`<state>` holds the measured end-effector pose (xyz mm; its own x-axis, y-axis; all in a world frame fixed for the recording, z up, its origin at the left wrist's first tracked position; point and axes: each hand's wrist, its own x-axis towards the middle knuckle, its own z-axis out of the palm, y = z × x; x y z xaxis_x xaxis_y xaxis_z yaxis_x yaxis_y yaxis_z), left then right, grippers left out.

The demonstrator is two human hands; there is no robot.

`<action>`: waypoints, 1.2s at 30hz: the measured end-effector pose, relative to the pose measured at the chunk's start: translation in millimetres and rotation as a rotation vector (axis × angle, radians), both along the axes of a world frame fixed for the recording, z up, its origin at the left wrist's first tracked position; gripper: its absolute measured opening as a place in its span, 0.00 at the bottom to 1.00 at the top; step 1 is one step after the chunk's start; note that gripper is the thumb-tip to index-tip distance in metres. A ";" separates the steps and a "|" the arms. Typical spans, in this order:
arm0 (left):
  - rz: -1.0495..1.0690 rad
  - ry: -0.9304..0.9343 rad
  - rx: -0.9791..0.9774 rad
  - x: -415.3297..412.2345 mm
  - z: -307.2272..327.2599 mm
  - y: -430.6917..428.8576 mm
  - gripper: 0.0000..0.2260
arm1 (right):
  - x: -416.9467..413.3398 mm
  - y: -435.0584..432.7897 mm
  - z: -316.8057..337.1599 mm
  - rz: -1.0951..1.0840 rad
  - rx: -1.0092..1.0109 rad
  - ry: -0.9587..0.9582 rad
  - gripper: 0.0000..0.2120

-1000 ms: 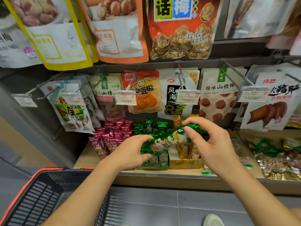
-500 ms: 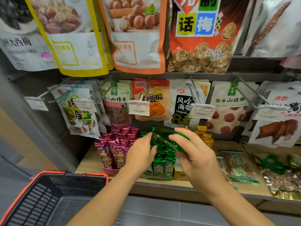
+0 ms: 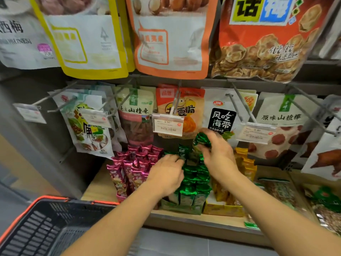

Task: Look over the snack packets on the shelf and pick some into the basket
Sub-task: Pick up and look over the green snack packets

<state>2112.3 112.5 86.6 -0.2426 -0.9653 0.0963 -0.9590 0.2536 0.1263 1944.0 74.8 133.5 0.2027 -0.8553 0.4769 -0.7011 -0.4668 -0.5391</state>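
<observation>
The person stands close to the shelf (image 3: 99, 185), both bare arms stretched towards a row of small snack packets standing upright in open display boxes. The right hand (image 3: 219, 156) is raised just above the green packets (image 3: 193, 183), and its thumb and fingers are curled round one shiny green packet (image 3: 202, 139), pinching it clear of the rest, right in front of the hanging pouches. The left hand (image 3: 166, 175) lies palm down over the left side of the same green row, fingers reaching in among the packet tops – I cannot tell whether they grip one or merely rest there, as the fingertips are lost among the foil.

Just to the left of the green ones stand the magenta packets (image 3: 132, 169), and to the right the yellow packets (image 3: 245, 163), each lot touching its neighbour. Above them a price tag (image 3: 168, 124) hangs on a peg in front of an orange pouch (image 3: 186, 108).

The basket (image 3: 77, 200) – dark mesh with an orange rim – sits low at the left, beneath the left forearm and well apart from the held packet.
</observation>
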 end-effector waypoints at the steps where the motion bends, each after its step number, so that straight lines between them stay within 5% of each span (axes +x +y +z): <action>1: 0.008 0.011 -0.003 1.6 1.3 -6.9 0.18 | 0.4 -7.3 -5.3 -0.016 0.040 0.012 0.20; 10: 0.020 -0.041 0.157 -10.6 -10.6 -71.7 0.25 | -5.6 -53.2 -59.5 0.148 0.317 0.379 0.18; 14: 0.046 -0.038 0.351 -11.0 -6.0 -89.3 0.27 | -7.5 -57.0 -79.3 0.268 0.450 0.316 0.18; 17: 0.064 -0.071 0.304 -10.8 0.3 -91.0 0.24 | -3.0 -62.1 -79.9 0.311 0.520 0.336 0.19; 22: 0.012 -0.111 0.244 -1.0 7.5 -74.8 0.19 | 5.9 -61.8 -81.6 0.307 0.625 0.645 0.36; 26: -0.027 -0.034 0.222 10.5 6.9 -57.0 0.22 | 7.2 -52.9 -86.1 0.233 0.579 0.553 0.30; 31: -0.072 0.058 0.127 14.6 19.9 -33.7 0.20 | -3.2 -31.1 -71.9 0.078 0.254 0.132 0.19; 36: -0.184 -0.025 0.094 20.4 29.5 21.1 0.19 | -10.7 -8.5 -35.8 0.249 0.232 0.371 0.22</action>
